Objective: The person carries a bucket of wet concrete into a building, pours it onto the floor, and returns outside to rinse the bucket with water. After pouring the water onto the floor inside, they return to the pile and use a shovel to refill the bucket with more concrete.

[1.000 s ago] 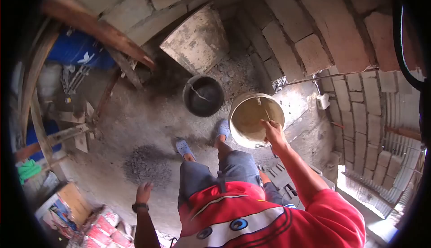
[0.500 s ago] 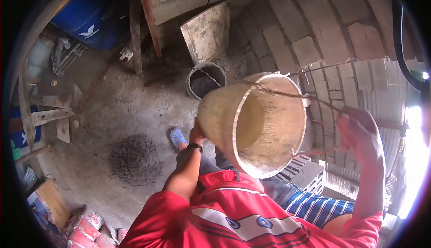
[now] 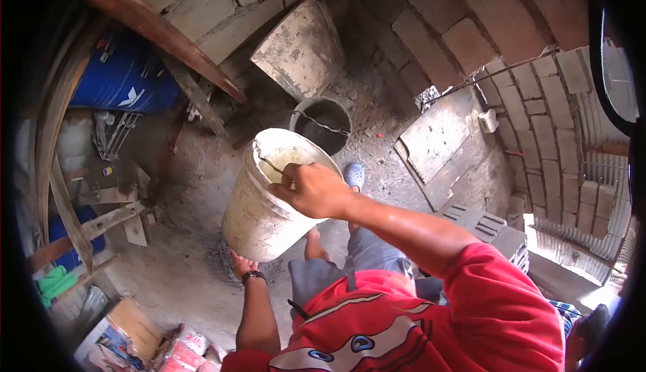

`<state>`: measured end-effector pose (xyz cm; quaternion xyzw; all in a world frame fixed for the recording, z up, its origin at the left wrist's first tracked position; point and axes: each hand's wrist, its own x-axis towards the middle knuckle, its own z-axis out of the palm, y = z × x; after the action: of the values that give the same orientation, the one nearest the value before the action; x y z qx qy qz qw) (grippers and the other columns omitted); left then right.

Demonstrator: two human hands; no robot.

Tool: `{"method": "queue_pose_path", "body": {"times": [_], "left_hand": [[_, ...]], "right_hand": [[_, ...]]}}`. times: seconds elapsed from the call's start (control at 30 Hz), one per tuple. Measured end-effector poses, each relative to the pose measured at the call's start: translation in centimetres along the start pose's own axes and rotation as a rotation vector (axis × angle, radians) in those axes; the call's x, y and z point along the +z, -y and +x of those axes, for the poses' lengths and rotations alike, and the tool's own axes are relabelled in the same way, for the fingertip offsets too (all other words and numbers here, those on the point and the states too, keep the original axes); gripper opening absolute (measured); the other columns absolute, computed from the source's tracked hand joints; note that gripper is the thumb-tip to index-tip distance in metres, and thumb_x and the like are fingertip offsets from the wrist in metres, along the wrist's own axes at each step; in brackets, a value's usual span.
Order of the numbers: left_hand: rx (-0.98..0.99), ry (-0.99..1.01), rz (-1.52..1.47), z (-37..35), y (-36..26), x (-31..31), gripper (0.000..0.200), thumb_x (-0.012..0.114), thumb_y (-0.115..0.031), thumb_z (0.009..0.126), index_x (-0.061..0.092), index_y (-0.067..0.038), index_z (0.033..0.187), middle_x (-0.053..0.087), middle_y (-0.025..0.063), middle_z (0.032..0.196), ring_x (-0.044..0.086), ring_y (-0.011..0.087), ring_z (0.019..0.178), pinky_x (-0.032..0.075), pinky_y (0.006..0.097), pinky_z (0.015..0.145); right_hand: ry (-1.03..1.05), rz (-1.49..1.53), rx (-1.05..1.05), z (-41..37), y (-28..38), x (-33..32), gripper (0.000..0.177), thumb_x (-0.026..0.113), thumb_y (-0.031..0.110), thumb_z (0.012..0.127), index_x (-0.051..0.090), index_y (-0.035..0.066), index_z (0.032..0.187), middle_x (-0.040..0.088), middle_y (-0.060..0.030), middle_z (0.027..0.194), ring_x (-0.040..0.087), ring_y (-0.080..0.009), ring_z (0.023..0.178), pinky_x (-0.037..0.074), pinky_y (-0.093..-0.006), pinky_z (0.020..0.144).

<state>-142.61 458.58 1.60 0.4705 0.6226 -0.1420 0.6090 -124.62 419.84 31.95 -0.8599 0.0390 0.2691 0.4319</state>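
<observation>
A worn, whitish bucket (image 3: 262, 220) hangs in front of me, tilted, its mouth up and slightly to the right. My right hand (image 3: 316, 189) is closed on its wire handle above the rim. Below, my left hand (image 3: 243, 264) supports the bucket's bottom edge, fingers partly hidden beneath it. Little of the pale inside shows. Just beyond the held bucket, a second bucket (image 3: 294, 118) stands on the floor with a wire handle across its dark mouth.
A stained board (image 3: 299, 52) leans on the block wall behind the buckets. Flat panels (image 3: 437, 140) lie to the right, near grey hollow blocks (image 3: 474, 222). At left are a blue drum (image 3: 121, 83) and wooden beams (image 3: 101, 227). Sacks (image 3: 185, 350) lie bottom left.
The held bucket has swung from right to left, its mouth turning from sideways to mostly upward. My right hand has come in from the far right with the handle. The view has shifted.
</observation>
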Motion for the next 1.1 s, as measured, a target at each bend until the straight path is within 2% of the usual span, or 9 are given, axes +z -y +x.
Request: {"method": "queue_pose_path", "body": {"times": [0.17, 0.27, 0.37, 0.53, 0.73, 0.87, 0.97, 1.03, 1.1], "left_hand": [[-0.087, -0.155, 0.003, 1.4, -1.3, -0.6, 0.085, 0.040, -0.075, 0.089, 0.046, -0.010, 0.145, 0.044, 0.0100, 0.150, 0.047, 0.0265, 0.133, 0.041, 0.0452, 0.105], [-0.066, -0.038, -0.019, 2.7, -1.3, -1.1, 0.085, 0.042, -0.074, 0.089, 0.047, -0.009, 0.144, 0.048, 0.0110, 0.147, 0.050, 0.0271, 0.130, 0.041, 0.0450, 0.105], [-0.028, -0.140, -0.008, 0.4, -1.5, 0.2, 0.081, 0.045, -0.071, 0.090, 0.053, -0.005, 0.136, 0.055, 0.0116, 0.138, 0.056, 0.0265, 0.121, 0.042, 0.0443, 0.103], [-0.057, -0.059, -0.061, -1.8, -2.0, 0.1, 0.077, 0.047, -0.069, 0.091, 0.060, 0.002, 0.118, 0.063, 0.0080, 0.113, 0.061, 0.0194, 0.102, 0.045, 0.0407, 0.097], [-0.043, 0.072, -0.076, -3.8, -2.9, -0.3, 0.070, 0.051, -0.068, 0.090, 0.063, -0.001, 0.106, 0.063, 0.0039, 0.093, 0.061, 0.0143, 0.083, 0.049, 0.0352, 0.089], [-0.001, 0.122, -0.037, -4.7, -4.8, -1.1, 0.071, 0.053, -0.068, 0.090, 0.063, -0.001, 0.111, 0.062, 0.0039, 0.093, 0.060, 0.0136, 0.082, 0.050, 0.0356, 0.091], [0.029, 0.121, 0.050, -6.6, -6.5, -1.4, 0.077, 0.055, -0.068, 0.088, 0.059, 0.002, 0.118, 0.061, 0.0071, 0.102, 0.060, 0.0160, 0.090, 0.050, 0.0374, 0.094], [0.121, 0.240, 0.094, -10.9, -8.1, -1.3, 0.081, 0.060, -0.068, 0.084, 0.054, 0.004, 0.122, 0.058, 0.0105, 0.108, 0.057, 0.0194, 0.098, 0.050, 0.0389, 0.095], [0.172, 0.217, 0.119, -13.5, -9.2, -1.3, 0.081, 0.063, -0.067, 0.083, 0.054, 0.005, 0.121, 0.057, 0.0112, 0.109, 0.056, 0.0208, 0.099, 0.051, 0.0398, 0.094]], "right_hand": [[-0.014, 0.039, 0.046, 5.0, -4.0, 4.8, 0.047, 0.057, 0.046, 0.093, 0.066, 0.000, 0.095, 0.069, -0.0254, 0.087, 0.068, -0.0416, 0.089, 0.052, -0.0475, 0.082], [-0.017, 0.067, 0.084, 7.1, -6.0, 6.6, 0.049, 0.056, 0.044, 0.093, 0.065, -0.003, 0.097, 0.068, -0.0287, 0.092, 0.067, -0.0436, 0.092, 0.052, -0.0490, 0.084], [-0.025, 0.068, 0.110, 8.2, -6.8, 7.1, 0.049, 0.055, 0.045, 0.094, 0.065, -0.004, 0.097, 0.068, -0.0295, 0.092, 0.067, -0.0434, 0.093, 0.052, -0.0496, 0.084], [-0.048, 0.021, 0.130, 8.5, -6.4, 7.5, 0.053, 0.055, 0.047, 0.093, 0.065, -0.005, 0.100, 0.068, -0.0287, 0.091, 0.068, -0.0429, 0.091, 0.053, -0.0498, 0.082], [-0.169, -0.054, 0.104, 7.2, -5.3, 7.6, 0.052, 0.056, 0.049, 0.093, 0.069, -0.002, 0.095, 0.069, -0.0278, 0.088, 0.069, -0.0419, 0.088, 0.054, -0.0495, 0.080], [-0.210, -0.026, 0.165, 5.4, -4.2, 6.6, 0.051, 0.059, 0.052, 0.090, 0.071, 0.002, 0.092, 0.070, -0.0246, 0.088, 0.069, -0.0410, 0.088, 0.054, -0.0490, 0.079], [-0.283, -0.008, 0.192, 4.0, -3.9, 6.2, 0.049, 0.062, 0.055, 0.088, 0.071, 0.006, 0.089, 0.071, -0.0203, 0.089, 0.069, -0.0390, 0.087, 0.054, -0.0472, 0.079], [-0.356, 0.009, 0.181, 3.5, -4.2, 5.7, 0.049, 0.063, 0.055, 0.087, 0.070, 0.007, 0.087, 0.071, -0.0189, 0.088, 0.069, -0.0369, 0.089, 0.054, -0.0459, 0.080], [-0.396, 0.044, 0.192, 2.8, -4.4, 5.0, 0.051, 0.064, 0.058, 0.084, 0.070, 0.007, 0.087, 0.071, -0.0177, 0.089, 0.069, -0.0351, 0.091, 0.054, -0.0449, 0.081]]}}
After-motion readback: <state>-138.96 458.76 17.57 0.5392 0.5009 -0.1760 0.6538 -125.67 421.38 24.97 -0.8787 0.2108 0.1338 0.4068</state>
